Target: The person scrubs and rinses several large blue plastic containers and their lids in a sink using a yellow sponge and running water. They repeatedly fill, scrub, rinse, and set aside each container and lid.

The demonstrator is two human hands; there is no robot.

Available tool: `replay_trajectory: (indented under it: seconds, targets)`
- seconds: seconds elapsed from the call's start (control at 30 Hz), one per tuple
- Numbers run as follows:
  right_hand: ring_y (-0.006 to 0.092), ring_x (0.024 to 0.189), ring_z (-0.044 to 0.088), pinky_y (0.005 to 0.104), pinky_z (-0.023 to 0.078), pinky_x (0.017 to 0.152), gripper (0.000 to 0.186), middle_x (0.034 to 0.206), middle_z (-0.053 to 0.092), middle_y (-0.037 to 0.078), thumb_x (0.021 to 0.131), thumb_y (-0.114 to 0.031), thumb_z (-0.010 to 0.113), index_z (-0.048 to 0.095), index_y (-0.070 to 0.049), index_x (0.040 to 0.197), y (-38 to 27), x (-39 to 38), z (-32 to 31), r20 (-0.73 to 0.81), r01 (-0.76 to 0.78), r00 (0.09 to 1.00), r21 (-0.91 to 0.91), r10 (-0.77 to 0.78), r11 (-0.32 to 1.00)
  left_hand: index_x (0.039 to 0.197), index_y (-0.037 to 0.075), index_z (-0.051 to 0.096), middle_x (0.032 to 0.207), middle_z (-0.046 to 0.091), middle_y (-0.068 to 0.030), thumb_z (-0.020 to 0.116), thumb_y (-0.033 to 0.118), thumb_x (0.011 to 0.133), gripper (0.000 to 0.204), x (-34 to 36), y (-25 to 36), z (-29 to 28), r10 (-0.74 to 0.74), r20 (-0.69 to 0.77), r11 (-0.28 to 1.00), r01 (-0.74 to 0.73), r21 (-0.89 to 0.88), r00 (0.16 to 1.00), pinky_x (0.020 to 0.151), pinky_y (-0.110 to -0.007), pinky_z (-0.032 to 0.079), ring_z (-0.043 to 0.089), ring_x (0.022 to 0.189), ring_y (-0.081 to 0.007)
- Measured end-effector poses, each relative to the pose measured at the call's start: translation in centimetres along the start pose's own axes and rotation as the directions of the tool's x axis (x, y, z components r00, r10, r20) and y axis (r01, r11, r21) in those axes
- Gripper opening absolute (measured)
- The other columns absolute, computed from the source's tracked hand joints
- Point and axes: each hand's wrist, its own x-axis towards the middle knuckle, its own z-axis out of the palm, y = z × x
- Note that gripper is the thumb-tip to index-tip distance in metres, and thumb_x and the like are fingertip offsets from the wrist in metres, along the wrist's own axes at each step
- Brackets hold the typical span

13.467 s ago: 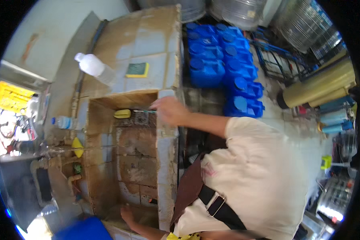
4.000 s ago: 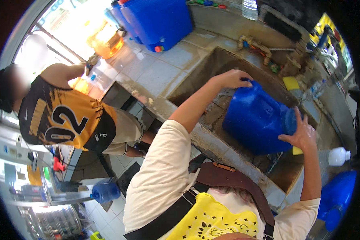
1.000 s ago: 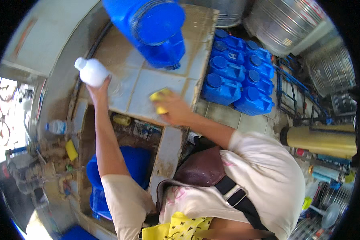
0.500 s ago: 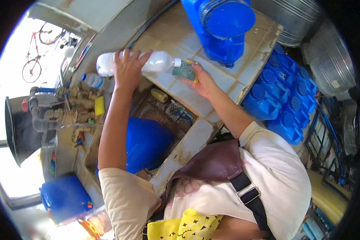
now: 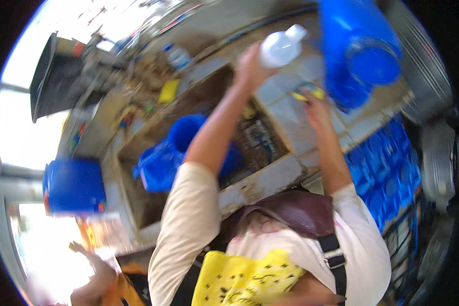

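My left hand (image 5: 250, 69) is closed around a white plastic bottle (image 5: 280, 49), whose narrow neck points up to the right. Motion blurs the bottle. Lower and to the right, my right hand (image 5: 317, 108) pinches a green-and-yellow scrubbing sponge (image 5: 302, 90) over the tiled counter (image 5: 283, 109). Sponge and bottle are apart. A large blue jerrycan (image 5: 362, 30) with a round lid lies just right of the sponge.
Blue plastic containers (image 5: 160, 166) lie in the tiled basin (image 5: 150, 217) left of the counter. A yellow sponge (image 5: 169, 91) and a small clear bottle (image 5: 177, 57) rest on the ledge. Several blue jugs (image 5: 387, 163) stand at right; a person in orange (image 5: 115, 290) is lower left.
The bottle has moved away from the sponge, which was at its capped end, and has turned from level to tilted up. The whole view has shifted, bringing another person in at lower left.
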Motion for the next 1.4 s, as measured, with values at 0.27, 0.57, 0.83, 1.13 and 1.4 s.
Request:
replay_trajectory:
  seconds: [0.27, 0.57, 0.83, 1.13, 1.4]
  targets:
    - [0.0215, 0.092, 0.06, 0.0311, 0.053, 0.07, 0.029, 0.114, 0.055, 0.011, 0.09, -0.003, 0.056, 0.045, -0.01, 0.115, 4.2, -7.6, 1.9, 0.029, -0.206, 0.978, -0.075, 0.208, 0.976, 0.14, 0.0, 0.028, 0.13, 0.049, -0.0232, 0.086, 0.029, 0.059, 0.103, -1.9, 0.3, 2.9, -0.277, 0.053, 0.916, 0.28, -0.287, 0.96, 0.103, -0.041, 0.039, 0.048, 0.122, -0.0356]
    - [0.0253, 0.121, 0.046, 0.0354, 0.033, 0.104, 0.041, 0.134, 0.045, 0.015, 0.098, -0.02, 0.039, 0.037, -0.007, 0.138, 13.6, -15.4, 14.2, 0.589, 0.468, 0.775, -0.294, -0.228, 0.833, 0.079, 0.002, 0.069, 0.082, 0.066, -0.0218, 0.04, 0.043, 0.095, 0.053, -21.5, -4.1, -24.5, -0.584, -0.221, 0.423, 0.525, 0.739, 0.781, 0.075, -0.048, 0.048, 0.063, 0.076, -0.0402]
    - [0.0263, 0.109, 0.056, 0.0334, 0.037, 0.099, 0.047, 0.112, 0.062, 0.015, 0.095, -0.034, 0.034, 0.064, -0.001, 0.108, 12.9, -6.8, 23.0, 0.824, 0.368, 0.48, -0.5, 0.3, 0.784, 0.06, 0.001, 0.066, 0.064, 0.063, -0.0194, 0.042, 0.033, 0.091, 0.05, -26.8, -7.6, -23.4, -0.424, -0.309, 0.461, 0.497, 0.735, 0.851, 0.069, -0.045, 0.047, 0.061, 0.061, -0.0368]
    - [0.0294, 0.112, 0.055, 0.0392, 0.035, 0.104, 0.045, 0.117, 0.061, 0.017, 0.096, -0.033, 0.034, 0.061, -0.002, 0.116, 13.0, -7.5, 24.2, 0.967, 0.513, 0.176, -0.248, 0.182, 0.822, 0.054, 0.003, 0.062, 0.058, 0.06, -0.0172, 0.046, 0.031, 0.088, 0.047, -25.6, -8.5, -23.9, -0.288, -0.212, 0.605, 0.349, 0.716, 0.934, 0.069, -0.045, 0.046, 0.059, 0.057, -0.0361]
    - [0.0285, 0.11, 0.056, 0.0364, 0.037, 0.102, 0.035, 0.117, 0.061, 0.017, 0.093, -0.023, 0.046, 0.061, 0.0, 0.115, 11.7, -7.9, 23.5, 0.972, 0.453, 0.167, -0.226, 0.166, 0.862, 0.057, 0.002, 0.065, 0.062, 0.063, -0.0187, 0.042, 0.03, 0.089, 0.048, -25.4, -8.7, -23.7, -0.347, -0.217, 0.535, 0.383, 0.753, 0.912, 0.07, -0.045, 0.048, 0.061, 0.059, -0.0362]
